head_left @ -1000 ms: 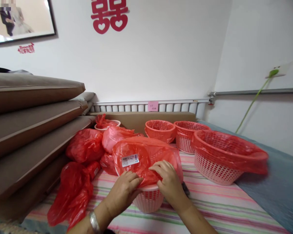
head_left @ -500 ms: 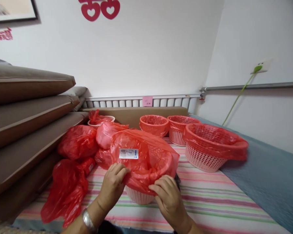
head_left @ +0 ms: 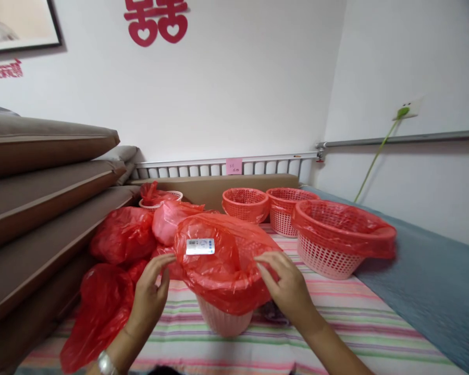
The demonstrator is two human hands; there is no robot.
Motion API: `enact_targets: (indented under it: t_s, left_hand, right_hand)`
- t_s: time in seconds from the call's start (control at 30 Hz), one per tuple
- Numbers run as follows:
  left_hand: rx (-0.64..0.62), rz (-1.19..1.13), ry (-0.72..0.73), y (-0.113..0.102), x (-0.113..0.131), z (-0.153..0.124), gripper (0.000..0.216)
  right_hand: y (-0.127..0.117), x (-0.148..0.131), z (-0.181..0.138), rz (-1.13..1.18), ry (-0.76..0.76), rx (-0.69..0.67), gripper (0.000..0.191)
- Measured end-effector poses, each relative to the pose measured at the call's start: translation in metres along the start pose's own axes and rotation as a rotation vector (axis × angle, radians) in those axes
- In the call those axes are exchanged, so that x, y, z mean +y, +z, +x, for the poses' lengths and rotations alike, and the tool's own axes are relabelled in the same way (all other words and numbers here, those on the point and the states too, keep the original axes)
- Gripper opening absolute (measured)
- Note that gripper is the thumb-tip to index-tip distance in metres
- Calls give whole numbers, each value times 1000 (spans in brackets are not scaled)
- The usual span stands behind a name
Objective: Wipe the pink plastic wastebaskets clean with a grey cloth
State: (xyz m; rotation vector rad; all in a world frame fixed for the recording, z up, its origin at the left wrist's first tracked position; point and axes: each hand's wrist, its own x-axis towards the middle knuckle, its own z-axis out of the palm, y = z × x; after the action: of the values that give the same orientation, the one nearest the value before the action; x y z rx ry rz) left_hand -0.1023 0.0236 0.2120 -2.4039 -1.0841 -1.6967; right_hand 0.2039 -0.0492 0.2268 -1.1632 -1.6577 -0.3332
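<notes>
A pink mesh basket (head_left: 223, 320) stands on the striped sheet in front of me, with a red plastic bag (head_left: 226, 260) pulled over its rim and down its sides. A white label (head_left: 200, 246) sticks to the bag's left side. My left hand (head_left: 150, 297) pinches the bag's left edge between thumb and fingers. My right hand (head_left: 287, 289) rests on the bag's right side with fingers curled onto the plastic.
Three more baskets lined with red bags (head_left: 338, 237) (head_left: 245, 203) (head_left: 287, 208) stand behind and to the right. Loose red bags (head_left: 101, 307) pile up at the left beside stacked brown cushions (head_left: 42, 198). A grey blanket (head_left: 426, 291) covers the right side.
The bag has been drawn further down over the basket. My hands have moved apart from its front edge to its left and right sides.
</notes>
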Motion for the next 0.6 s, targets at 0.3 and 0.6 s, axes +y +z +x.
enact_targets:
  t_s: [0.3,0.6]
  left_hand:
    - [-674,220,21,63,61,70,49]
    - [-1087,290,-199,61,67,54,61]
  right_hand:
    - [31,53,67,-259,159,-246,45]
    - [61,79,112,-252,374,-498,28]
